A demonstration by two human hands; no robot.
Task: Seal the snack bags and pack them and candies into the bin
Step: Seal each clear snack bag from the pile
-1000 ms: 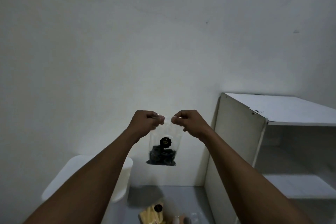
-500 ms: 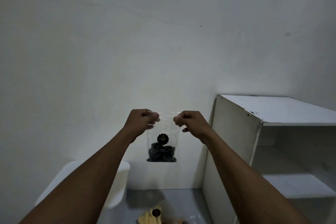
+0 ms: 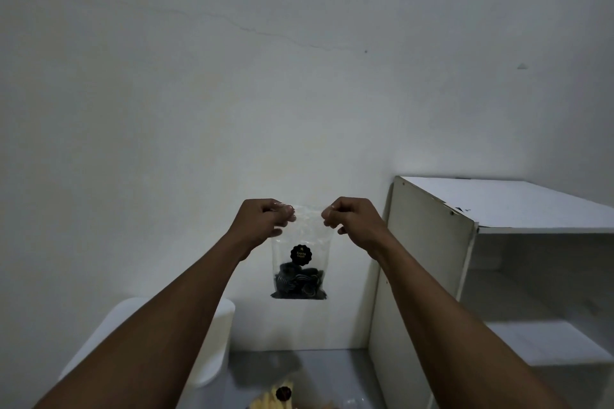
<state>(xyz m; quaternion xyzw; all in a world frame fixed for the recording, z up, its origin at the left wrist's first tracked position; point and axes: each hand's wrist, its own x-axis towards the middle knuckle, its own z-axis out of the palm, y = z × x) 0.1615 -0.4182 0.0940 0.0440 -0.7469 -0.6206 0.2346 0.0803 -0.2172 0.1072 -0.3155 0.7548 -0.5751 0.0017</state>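
Note:
A clear snack bag (image 3: 300, 264) with dark snacks in its bottom and a round black label hangs in the air in front of a white wall. My left hand (image 3: 265, 219) pinches its top left corner and my right hand (image 3: 352, 219) pinches its top right corner, with the bag's top edge stretched between them. A white bin (image 3: 212, 342) stands at the lower left, mostly behind my left forearm. Another snack bag (image 3: 277, 400) with pale yellow sticks and a black label lies at the bottom edge.
A white open shelf unit (image 3: 465, 259) stands at the right, close beside my right arm. A grey surface (image 3: 315, 372) runs between the bin and the shelf unit. The wall is directly behind the held bag.
My hands have moved apart along the bag's top edge, from nearly touching to its two corners. The view has tilted slightly, so the bin and shelf sit a little lower and left.

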